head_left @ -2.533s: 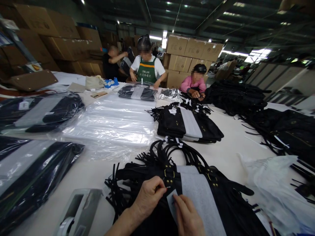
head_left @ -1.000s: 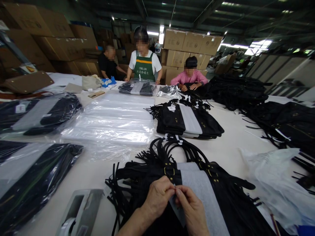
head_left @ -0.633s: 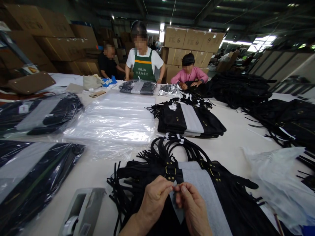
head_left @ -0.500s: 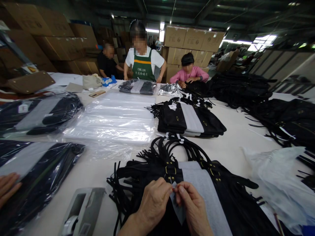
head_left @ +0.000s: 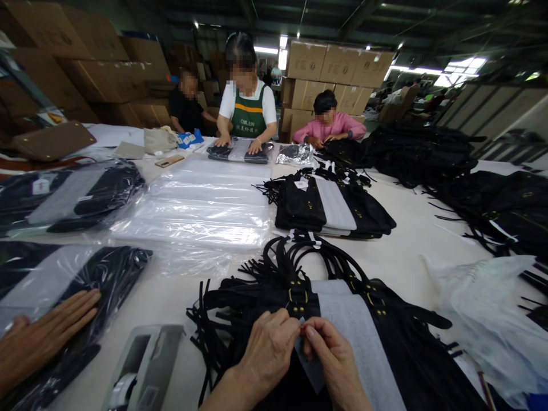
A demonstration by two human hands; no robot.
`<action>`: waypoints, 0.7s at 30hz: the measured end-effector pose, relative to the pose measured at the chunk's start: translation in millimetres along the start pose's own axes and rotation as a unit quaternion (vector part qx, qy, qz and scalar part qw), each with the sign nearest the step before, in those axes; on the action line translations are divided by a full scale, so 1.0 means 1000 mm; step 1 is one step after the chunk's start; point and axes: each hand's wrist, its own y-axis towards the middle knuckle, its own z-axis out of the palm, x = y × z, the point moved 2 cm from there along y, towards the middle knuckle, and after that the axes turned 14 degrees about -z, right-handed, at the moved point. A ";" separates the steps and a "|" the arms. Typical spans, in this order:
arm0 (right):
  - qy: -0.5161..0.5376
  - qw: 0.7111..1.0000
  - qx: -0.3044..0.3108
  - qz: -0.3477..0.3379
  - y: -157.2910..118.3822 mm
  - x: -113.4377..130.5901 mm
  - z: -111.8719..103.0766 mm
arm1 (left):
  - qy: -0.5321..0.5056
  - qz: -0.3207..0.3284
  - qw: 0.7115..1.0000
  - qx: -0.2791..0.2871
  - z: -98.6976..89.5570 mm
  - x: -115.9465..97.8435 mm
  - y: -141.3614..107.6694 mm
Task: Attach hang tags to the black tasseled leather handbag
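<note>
My left hand and my right hand meet at the near edge of a stack of black bags. Their fingertips pinch the top of a small pale hang tag, which hangs down over the black fabric. A thin cord seems to run from the tag, but it is too fine to be sure. Gold-coloured buckles sit on the bag straps just above my fingers. A wide grey fabric strip lies across the stack to the right of my right hand.
A co-worker's hand rests on a plastic-wrapped black bag at the left. A grey tape dispenser stands near my hands. Further stacks of black bags, clear plastic sheets and a white plastic bag cover the table.
A co-worker's hand has come in from the left onto the wrapped bag. My hands stay pinched together on the tag, and the far co-worker's hands now press on a wrapped bag.
</note>
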 end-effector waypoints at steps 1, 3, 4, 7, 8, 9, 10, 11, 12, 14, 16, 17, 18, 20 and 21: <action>-0.005 1.000 0.004 -0.002 0.000 0.000 0.000 | 0.004 0.002 1.000 0.005 0.000 0.000 0.000; -0.010 1.000 0.010 -0.005 0.000 0.001 0.001 | 0.011 0.010 1.000 0.009 0.000 0.001 0.000; -0.009 1.000 0.013 -0.004 0.000 0.001 0.001 | 0.015 0.016 1.000 0.009 0.000 0.000 0.001; 0.011 1.000 0.009 0.013 0.001 0.000 0.001 | 0.015 0.024 1.000 0.005 -0.001 0.001 0.003; 0.020 1.000 0.005 0.019 0.001 -0.001 0.001 | 0.013 0.022 1.000 0.007 -0.001 0.001 0.004; 0.026 0.999 0.003 0.022 0.001 -0.002 0.001 | 0.011 0.019 1.000 0.008 -0.001 0.001 0.004; 0.027 0.999 0.002 0.022 0.001 -0.002 0.001 | 0.010 0.016 1.000 0.009 -0.001 0.001 0.005; 0.025 0.999 0.004 0.019 0.001 -0.002 0.001 | 0.010 0.017 1.000 0.011 0.000 0.002 0.005; 0.024 1.000 0.006 0.017 0.001 -0.003 0.001 | 0.011 0.018 1.000 0.011 0.000 0.002 0.005; 0.029 0.999 -0.003 0.021 0.000 -0.003 0.001 | 0.012 0.020 1.000 0.010 0.001 0.002 0.004; 0.042 0.998 -0.017 0.032 0.000 -0.004 0.001 | 0.011 0.017 1.000 0.010 0.001 0.003 0.003; 0.043 0.998 -0.018 0.035 0.000 -0.004 0.001 | 0.011 0.015 1.000 0.012 0.001 0.003 0.003; 0.039 0.999 -0.014 0.034 0.000 -0.003 0.001 | 0.012 0.014 1.000 0.012 0.002 0.004 0.003; 0.020 0.999 0.002 0.025 0.001 -0.002 0.003 | 0.015 0.018 1.000 0.012 0.002 0.004 0.003; 0.007 1.000 0.008 0.019 0.001 -0.001 0.003 | 0.016 0.023 1.000 0.008 0.002 0.003 0.003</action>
